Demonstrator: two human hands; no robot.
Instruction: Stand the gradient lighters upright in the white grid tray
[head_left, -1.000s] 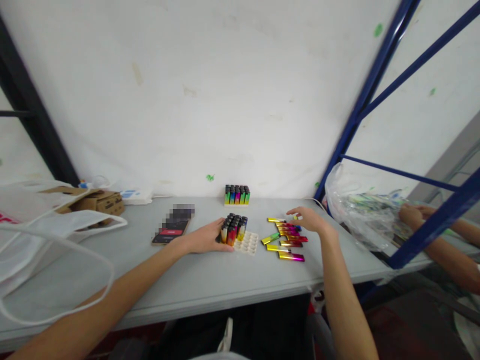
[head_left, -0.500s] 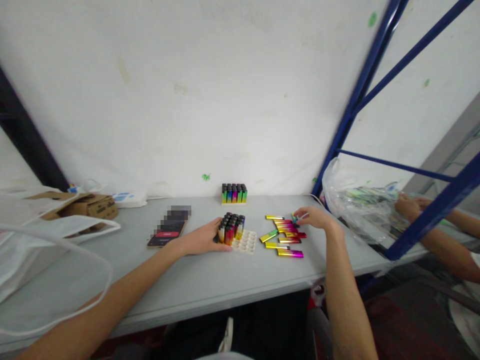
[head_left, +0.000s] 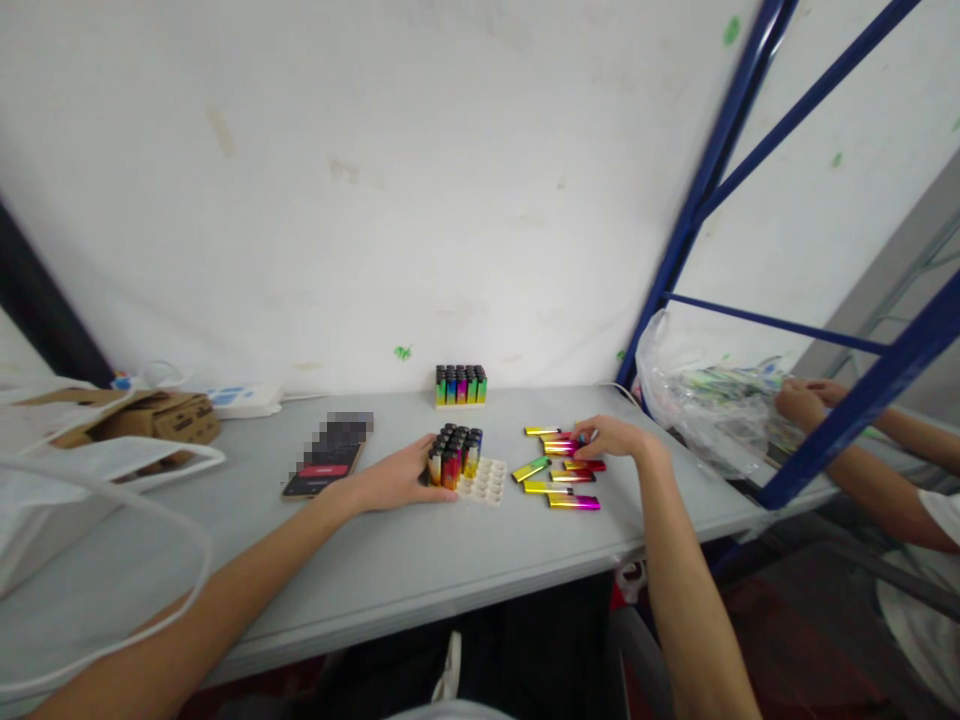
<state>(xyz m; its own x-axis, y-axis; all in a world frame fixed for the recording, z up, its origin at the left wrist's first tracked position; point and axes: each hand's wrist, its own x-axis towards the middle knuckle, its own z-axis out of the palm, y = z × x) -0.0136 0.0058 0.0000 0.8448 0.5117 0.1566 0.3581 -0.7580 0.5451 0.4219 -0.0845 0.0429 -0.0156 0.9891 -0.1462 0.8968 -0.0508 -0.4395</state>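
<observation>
My left hand (head_left: 409, 474) is curled round the left side of a group of metallic, black-topped lighters (head_left: 452, 455). They stand upright in a white tray with round sockets (head_left: 486, 482), whose right part shows bare sockets. On the right, my right hand (head_left: 609, 437) is pinched at the far side of a loose spread of lighters, with a small bluish bit of a lighter (head_left: 592, 436) showing at its fingertips. Several shiny lighters in yellow, pink, red and green lie flat there, among them a yellow-and-magenta lighter (head_left: 574, 503) nearest me.
A filled block of lighters (head_left: 461, 387) stands by the wall. Left of my hand lies a phone (head_left: 319, 480); farther left are a cardboard box (head_left: 176, 425) and a white bag (head_left: 67, 510). A blue metal frame (head_left: 817, 420) and clear plastic (head_left: 697, 420) separate a co-worker's hands (head_left: 806, 400).
My right hand has shifted slightly left and lower over the loose lighters. My left hand keeps its place at the tray. The whole view has turned a little to the right.
</observation>
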